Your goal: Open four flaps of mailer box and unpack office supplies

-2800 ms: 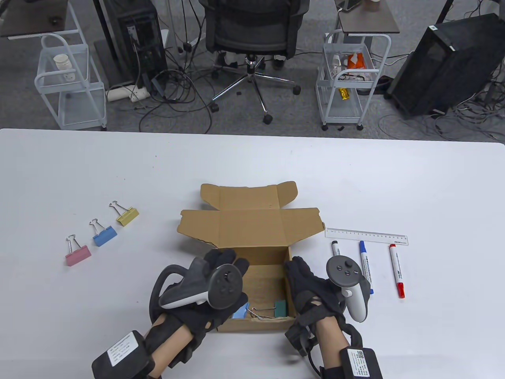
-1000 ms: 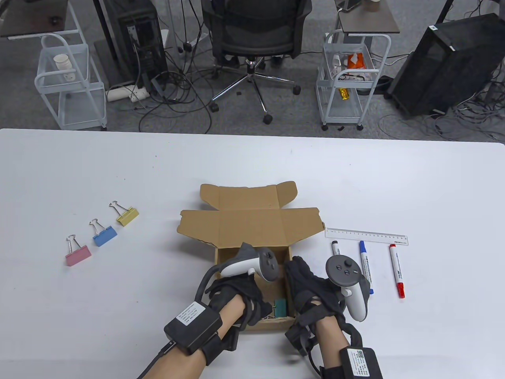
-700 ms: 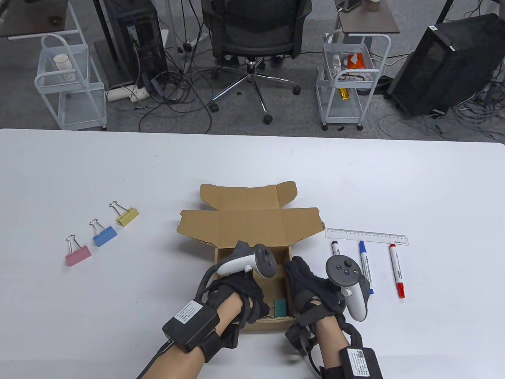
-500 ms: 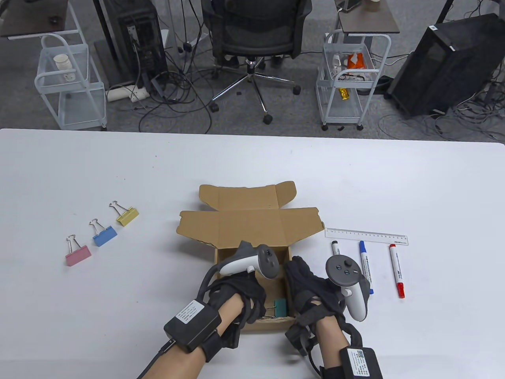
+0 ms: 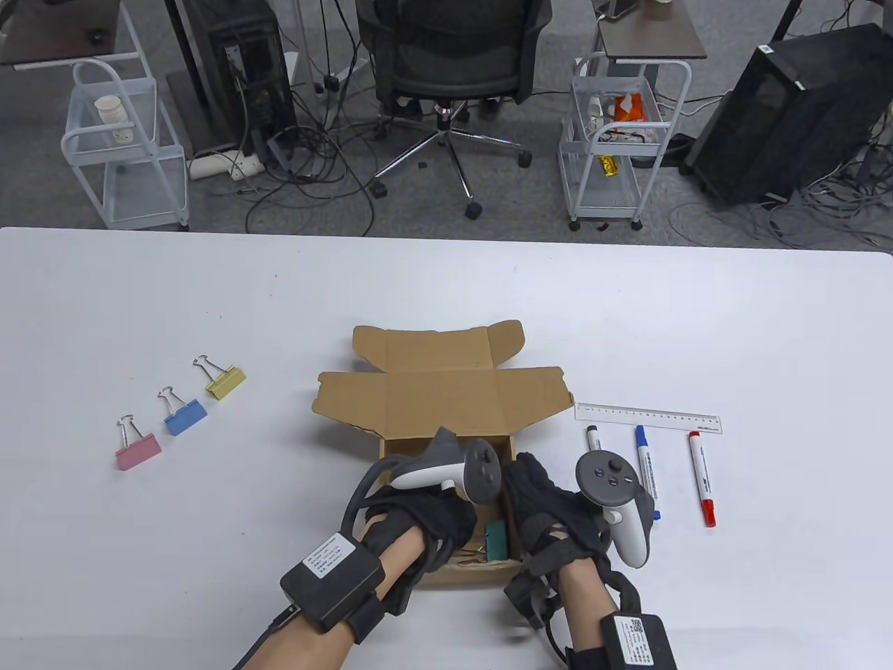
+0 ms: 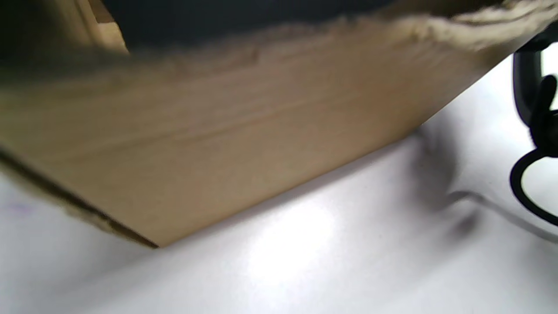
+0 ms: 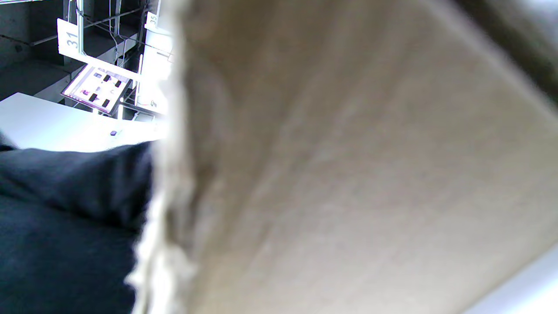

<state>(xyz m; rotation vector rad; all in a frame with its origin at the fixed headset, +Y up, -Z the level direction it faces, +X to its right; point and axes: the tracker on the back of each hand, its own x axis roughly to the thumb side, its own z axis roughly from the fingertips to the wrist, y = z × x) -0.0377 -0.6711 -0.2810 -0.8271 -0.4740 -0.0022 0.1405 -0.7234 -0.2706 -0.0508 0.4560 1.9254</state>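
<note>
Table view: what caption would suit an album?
Left hand reaches into the open mailer box; right hand rests on its wall.

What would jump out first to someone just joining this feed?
The open mailer box at the table's near middle, with both gloved hands at it: the left hand reaches inside beside a green binder clip, and the right hand rests on its right wall. Three binder clips lie left of it; three markers and a ruler lie right.

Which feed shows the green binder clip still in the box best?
The table view: the green binder clip lies inside the mailer box, by the left hand. Both wrist views show only blurred cardboard wall, no clip.
</note>
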